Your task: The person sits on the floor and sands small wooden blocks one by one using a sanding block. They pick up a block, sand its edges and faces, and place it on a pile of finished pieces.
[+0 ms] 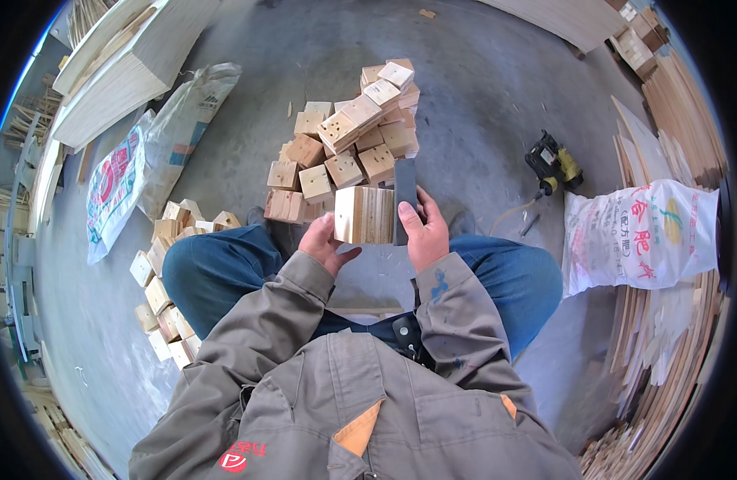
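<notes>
One held block, one grey slab

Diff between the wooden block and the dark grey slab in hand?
Colour: the wooden block is pale tan with brown stripes; the dark grey slab looks plain grey.
Shape: the wooden block is chunky; the dark grey slab is thin and longer, its far end reaching beyond the block.
Grip: the left hand holds the wooden block; the right hand holds the dark grey slab.
Shared: both are straight-edged and held side by side.
</notes>
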Demonstrator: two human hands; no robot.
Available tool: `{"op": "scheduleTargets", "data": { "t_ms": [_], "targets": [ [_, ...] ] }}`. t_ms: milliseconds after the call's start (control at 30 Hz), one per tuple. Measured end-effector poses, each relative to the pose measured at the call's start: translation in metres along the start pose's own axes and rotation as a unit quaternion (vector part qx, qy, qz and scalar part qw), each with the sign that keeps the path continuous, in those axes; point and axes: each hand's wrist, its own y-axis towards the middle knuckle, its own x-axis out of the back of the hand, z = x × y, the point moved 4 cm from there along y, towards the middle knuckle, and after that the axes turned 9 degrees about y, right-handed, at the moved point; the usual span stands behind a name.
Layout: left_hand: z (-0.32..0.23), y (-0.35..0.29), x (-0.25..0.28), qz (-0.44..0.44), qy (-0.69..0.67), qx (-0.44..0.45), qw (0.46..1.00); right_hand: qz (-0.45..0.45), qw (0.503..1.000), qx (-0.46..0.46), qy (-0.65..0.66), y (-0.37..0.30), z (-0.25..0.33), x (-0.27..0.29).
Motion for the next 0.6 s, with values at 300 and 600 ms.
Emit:
{"op": "scheduleTargets", "data": {
  "t_ms": [300,600],
  "targets": [
    [0.009,0.004,-0.003,0.058,-0.142,0.036,0.988,0.024,0.987,-0.081,0.133,-0.002,0.003,-0.004],
    [0.017,0.003,-0.012,0.181,-0.166,0.089,0.965,0.033,0.993,-0.054,0.096,-0.005,0.011,-0.009]
  ]
}}
